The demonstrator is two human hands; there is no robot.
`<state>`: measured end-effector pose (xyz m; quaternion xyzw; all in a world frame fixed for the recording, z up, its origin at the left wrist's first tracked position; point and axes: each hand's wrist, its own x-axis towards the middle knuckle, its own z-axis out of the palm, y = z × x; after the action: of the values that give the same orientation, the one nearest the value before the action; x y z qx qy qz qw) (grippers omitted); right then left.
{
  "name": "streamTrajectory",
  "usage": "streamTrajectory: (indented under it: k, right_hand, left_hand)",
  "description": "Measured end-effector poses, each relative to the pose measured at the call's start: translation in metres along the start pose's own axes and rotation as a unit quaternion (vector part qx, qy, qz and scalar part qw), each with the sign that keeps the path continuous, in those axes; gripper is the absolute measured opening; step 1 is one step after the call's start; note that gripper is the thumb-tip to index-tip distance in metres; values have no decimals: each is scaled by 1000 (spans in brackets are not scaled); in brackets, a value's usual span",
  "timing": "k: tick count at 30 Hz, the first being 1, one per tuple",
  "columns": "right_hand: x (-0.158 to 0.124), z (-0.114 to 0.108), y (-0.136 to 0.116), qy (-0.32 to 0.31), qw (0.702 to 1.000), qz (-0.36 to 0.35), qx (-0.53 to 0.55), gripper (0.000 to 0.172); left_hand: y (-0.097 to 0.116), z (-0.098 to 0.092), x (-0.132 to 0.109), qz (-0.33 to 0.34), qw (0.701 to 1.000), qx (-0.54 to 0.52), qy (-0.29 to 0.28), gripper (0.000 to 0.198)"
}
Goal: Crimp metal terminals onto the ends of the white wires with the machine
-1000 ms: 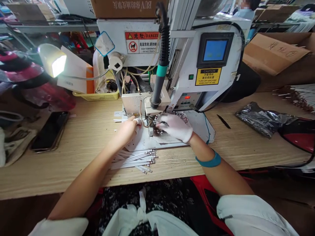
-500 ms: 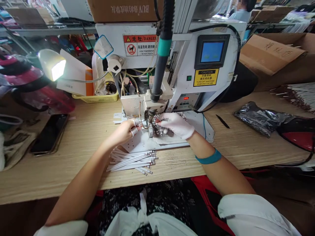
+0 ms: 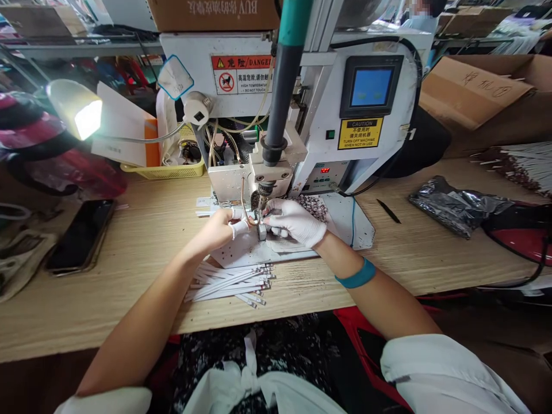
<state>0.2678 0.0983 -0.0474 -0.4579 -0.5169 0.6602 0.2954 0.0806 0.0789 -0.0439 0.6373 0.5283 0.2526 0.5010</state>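
Note:
My left hand (image 3: 213, 229), bare with white finger cots, is curled beside the tip of a soldering machine head (image 3: 263, 192). My right hand (image 3: 297, 222), in a white glove, is close to the tip from the other side. A thin copper tube (image 3: 244, 201) curves down between the hands. Whatever the fingers may pinch is hidden. Both hands rest above a white perforated plate (image 3: 245, 253), near a small metal cylinder (image 3: 261, 232). A bundle of flat white strips (image 3: 228, 284) lies on the wooden bench (image 3: 107, 299) in front of the plate.
Dark speckled bits (image 3: 311, 207) lie on the plate. A phone (image 3: 81, 234) sits at the left, a black foil bag (image 3: 452, 206) and a blade (image 3: 388, 210) at the right. Behind stand a lit lamp (image 3: 75, 109), a yellow basket (image 3: 161, 170) and cardboard boxes (image 3: 474, 92).
The black and teal column sits higher in the view, and a tip shows below the head. Both hands have drawn closer together around it.

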Motion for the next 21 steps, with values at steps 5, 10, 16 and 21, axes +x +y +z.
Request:
streamTrajectory:
  k: [5, 10, 16, 21]
  right_hand:
    - [0, 1, 1, -3, 1000, -4, -3, 12]
    - [1, 0, 3, -2, 1000, -6, -2, 14]
    - [2, -2, 6, -7, 1000, -17, 4, 17]
    - [2, -2, 6, -8, 1000, -12, 13, 18]
  left_hand:
    - [3, 2, 2, -24, 1000, 3, -5, 32]
    - [3, 3, 3, -22, 1000, 0, 3, 29]
    - [0, 4, 5, -30, 999, -21, 10, 25]
    - [-3, 3, 7, -40, 999, -35, 14, 23]
